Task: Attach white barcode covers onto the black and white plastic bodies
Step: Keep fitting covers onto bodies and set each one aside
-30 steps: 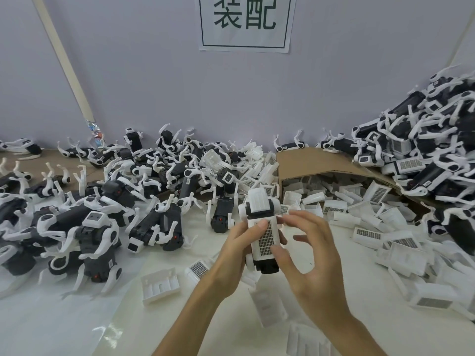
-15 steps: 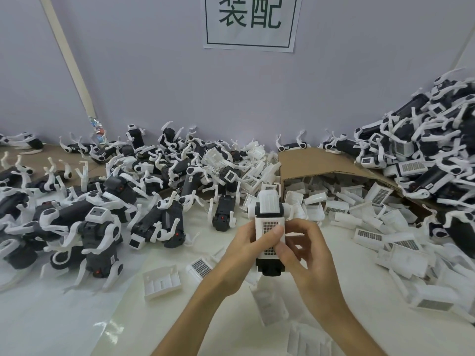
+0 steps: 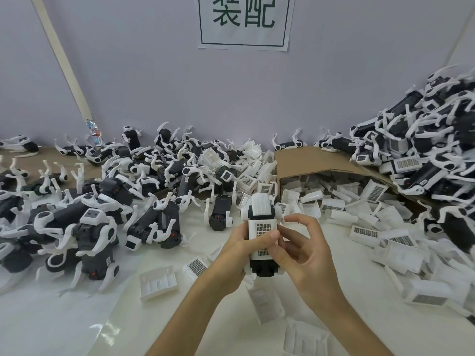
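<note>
I hold one black and white plastic body (image 3: 260, 209) upright above the white table, at the centre of the view. A white barcode cover (image 3: 262, 231) lies flat on its front face. My left hand (image 3: 240, 253) grips the body from the left, its thumb pressing across the cover. My right hand (image 3: 304, 249) holds the right side, thumb on the cover's lower edge and fingers curled behind. The body's black lower end (image 3: 264, 269) sticks out below my thumbs.
A heap of black and white bodies (image 3: 110, 201) covers the left of the table, another pile (image 3: 424, 155) rises at the right. A cardboard box (image 3: 308, 160) on its side spills loose white covers (image 3: 365, 217). Single covers (image 3: 158, 282) lie near my wrists.
The body has dropped slightly toward me and stands straighter. My right hand has closed in from an open reach, and both thumbs now press on the cover.
</note>
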{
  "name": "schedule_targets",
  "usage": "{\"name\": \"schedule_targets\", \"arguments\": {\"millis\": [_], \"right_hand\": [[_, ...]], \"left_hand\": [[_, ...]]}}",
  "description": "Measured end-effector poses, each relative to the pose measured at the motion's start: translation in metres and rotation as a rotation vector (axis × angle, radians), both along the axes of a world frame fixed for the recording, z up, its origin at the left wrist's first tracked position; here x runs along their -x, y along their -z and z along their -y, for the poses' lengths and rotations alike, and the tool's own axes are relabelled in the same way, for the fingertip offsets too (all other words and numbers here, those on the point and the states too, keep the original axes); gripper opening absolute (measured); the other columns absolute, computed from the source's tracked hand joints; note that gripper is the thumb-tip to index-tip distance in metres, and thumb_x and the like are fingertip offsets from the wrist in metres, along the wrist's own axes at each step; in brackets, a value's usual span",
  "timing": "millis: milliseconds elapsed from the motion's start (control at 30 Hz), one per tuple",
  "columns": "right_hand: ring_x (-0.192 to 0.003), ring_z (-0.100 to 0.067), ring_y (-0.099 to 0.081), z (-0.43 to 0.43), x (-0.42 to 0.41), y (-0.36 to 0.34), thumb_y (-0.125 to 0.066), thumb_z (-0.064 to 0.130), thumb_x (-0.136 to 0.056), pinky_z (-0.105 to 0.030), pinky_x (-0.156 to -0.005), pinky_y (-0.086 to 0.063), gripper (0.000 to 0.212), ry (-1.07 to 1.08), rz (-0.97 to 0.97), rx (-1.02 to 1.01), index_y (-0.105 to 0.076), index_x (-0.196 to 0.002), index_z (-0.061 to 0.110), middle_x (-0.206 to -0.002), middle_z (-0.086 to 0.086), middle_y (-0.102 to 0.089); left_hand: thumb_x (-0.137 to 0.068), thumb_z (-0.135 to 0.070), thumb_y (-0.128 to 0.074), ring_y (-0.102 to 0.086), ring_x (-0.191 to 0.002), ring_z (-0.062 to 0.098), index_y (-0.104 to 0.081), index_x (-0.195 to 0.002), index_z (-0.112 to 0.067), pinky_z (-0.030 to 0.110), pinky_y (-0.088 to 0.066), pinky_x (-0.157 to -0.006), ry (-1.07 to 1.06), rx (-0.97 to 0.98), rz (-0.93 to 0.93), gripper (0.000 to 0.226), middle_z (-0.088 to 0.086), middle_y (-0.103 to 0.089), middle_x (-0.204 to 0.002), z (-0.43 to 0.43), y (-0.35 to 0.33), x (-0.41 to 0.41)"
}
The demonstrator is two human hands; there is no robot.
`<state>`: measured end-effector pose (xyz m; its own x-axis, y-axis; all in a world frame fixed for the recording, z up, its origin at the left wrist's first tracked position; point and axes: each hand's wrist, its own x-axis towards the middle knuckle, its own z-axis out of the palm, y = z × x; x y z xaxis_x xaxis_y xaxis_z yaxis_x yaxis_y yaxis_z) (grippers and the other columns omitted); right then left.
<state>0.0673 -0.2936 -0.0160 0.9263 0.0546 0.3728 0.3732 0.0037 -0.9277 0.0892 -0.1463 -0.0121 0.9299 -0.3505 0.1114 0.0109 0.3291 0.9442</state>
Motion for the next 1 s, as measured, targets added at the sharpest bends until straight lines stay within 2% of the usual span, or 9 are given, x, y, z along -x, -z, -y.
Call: {"name": "schedule_targets", "arguments": {"millis": [100, 200, 300, 400, 500, 667, 733, 833, 1000], "right_hand": [[-0.093, -0.028, -0.072, 0.004, -0.002, -0.002, -0.082, 0.019, -0.082, -0.047, -0.082, -0.06, 0.05, 0.001, -0.001, 0.008, -0.051, -0.121, 0.021, -0.11, -0.003, -0.074], [-0.106, -0.022, -0.066, 0.007, 0.001, -0.002, -0.068, 0.037, -0.075, -0.054, -0.093, -0.051, 0.051, 0.055, 0.058, 0.038, -0.053, -0.123, 0.029, -0.113, 0.004, -0.069], [-0.117, -0.013, -0.055, 0.006, 0.004, -0.001, -0.058, 0.047, -0.074, -0.039, -0.095, -0.046, 0.051, 0.163, 0.188, 0.135, -0.052, -0.123, 0.033, -0.115, 0.016, -0.061], [-0.123, -0.012, -0.051, 0.014, -0.001, -0.006, -0.056, 0.04, -0.078, -0.027, -0.096, -0.042, 0.048, 0.164, 0.258, 0.141, -0.054, -0.126, 0.034, -0.123, 0.011, -0.056], [-0.118, -0.016, -0.058, 0.024, -0.008, -0.012, -0.038, 0.035, -0.091, -0.04, -0.102, -0.042, 0.04, 0.019, 0.147, -0.04, -0.068, -0.117, 0.026, -0.121, 0.002, -0.067], [-0.113, -0.019, -0.063, 0.04, -0.014, -0.018, -0.023, 0.049, -0.098, -0.053, -0.111, -0.033, 0.063, 0.044, 0.024, -0.141, -0.079, -0.089, 0.021, -0.107, -0.005, -0.075], [-0.104, -0.019, -0.066, 0.043, -0.016, -0.021, -0.023, 0.05, -0.099, -0.051, -0.106, -0.039, 0.066, 0.061, 0.026, -0.145, -0.079, -0.083, 0.02, -0.097, -0.007, -0.075], [-0.078, -0.013, -0.067, 0.039, -0.016, -0.019, -0.024, 0.051, -0.1, -0.033, -0.079, -0.05, 0.067, 0.128, 0.07, -0.095, -0.074, -0.068, 0.02, -0.078, -0.003, -0.073], [-0.055, -0.009, -0.056, 0.032, -0.012, -0.017, -0.028, 0.047, -0.101, -0.018, -0.057, -0.045, 0.063, 0.22, 0.135, -0.113, -0.064, -0.058, 0.018, -0.059, 0.0, -0.061]], "left_hand": [[-0.088, -0.037, -0.065, -0.069, -0.091, 0.027, -0.066, -0.116, -0.017, 0.039, -0.057, -0.075, 0.004, -0.018, 0.017, 0.035, 0.011, -0.072, -0.099, 0.004, 0.0, 0.004], [-0.09, -0.044, -0.062, -0.068, -0.092, 0.026, -0.059, -0.132, -0.016, 0.037, -0.055, -0.079, 0.042, -0.036, 0.04, 0.05, 0.011, -0.07, -0.104, 0.012, 0.0, 0.008], [-0.087, -0.047, -0.064, -0.069, -0.088, 0.024, -0.061, -0.124, -0.012, 0.034, -0.056, -0.077, 0.086, -0.01, 0.001, 0.051, 0.009, -0.071, -0.094, 0.01, -0.003, 0.01], [-0.091, -0.045, -0.066, -0.071, -0.084, 0.033, -0.059, -0.114, -0.007, 0.04, -0.058, -0.078, 0.177, -0.044, 0.012, 0.044, 0.013, -0.069, -0.088, 0.008, -0.003, 0.01], [-0.089, -0.042, -0.069, -0.072, -0.089, 0.037, -0.058, -0.112, -0.014, 0.041, -0.058, -0.08, 0.263, -0.079, -0.02, 0.038, 0.009, -0.068, -0.09, 0.016, -0.002, 0.015], [-0.091, -0.041, -0.069, -0.073, -0.089, 0.033, -0.061, -0.11, -0.025, 0.043, -0.059, -0.085, 0.371, -0.155, 0.007, 0.027, 0.005, -0.07, -0.09, 0.03, 0.002, 0.023], [-0.092, -0.04, -0.069, -0.073, -0.088, 0.033, -0.06, -0.112, -0.024, 0.04, -0.059, -0.082, 0.373, -0.163, 0.006, 0.027, 0.005, -0.07, -0.09, 0.035, 0.003, 0.026], [-0.092, -0.037, -0.068, -0.073, -0.088, 0.034, -0.056, -0.118, -0.017, 0.038, -0.058, -0.078, 0.391, -0.184, -0.003, 0.035, 0.005, -0.07, -0.091, 0.039, 0.005, 0.028], [-0.092, -0.039, -0.067, -0.072, -0.087, 0.035, -0.059, -0.117, -0.019, 0.041, -0.058, -0.082, 0.395, -0.206, 0.024, 0.034, 0.006, -0.07, -0.093, 0.04, 0.003, 0.031]]}}
